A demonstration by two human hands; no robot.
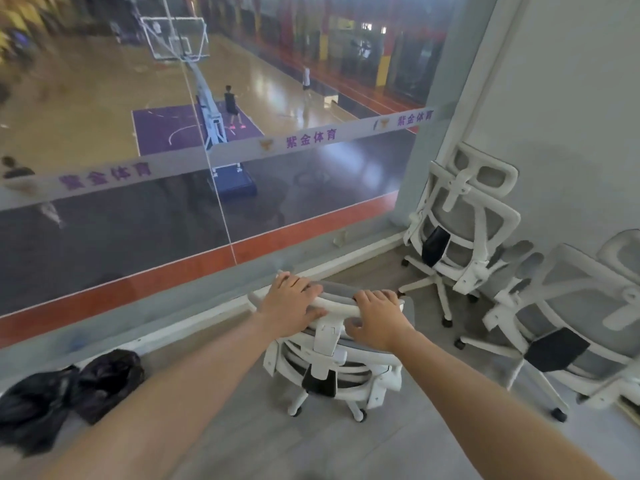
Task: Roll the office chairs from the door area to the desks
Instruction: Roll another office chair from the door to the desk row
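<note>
A white office chair [332, 362] with grey mesh stands right in front of me, seen from behind and above, its casters on the grey floor. My left hand [291, 304] grips the left part of its headrest rim. My right hand [375, 322] grips the right part of the same rim, fingers wrapped over the top. Two more white mesh chairs stand to the right: one [460, 230] in the corner by the wall, another [575, 323] nearer the right edge.
A large glass wall [173, 209] runs across the front, with a basketball court below behind it. Two black plastic bags [69, 393] lie on the floor at the left by the glass. A grey wall [571, 98] closes the right side.
</note>
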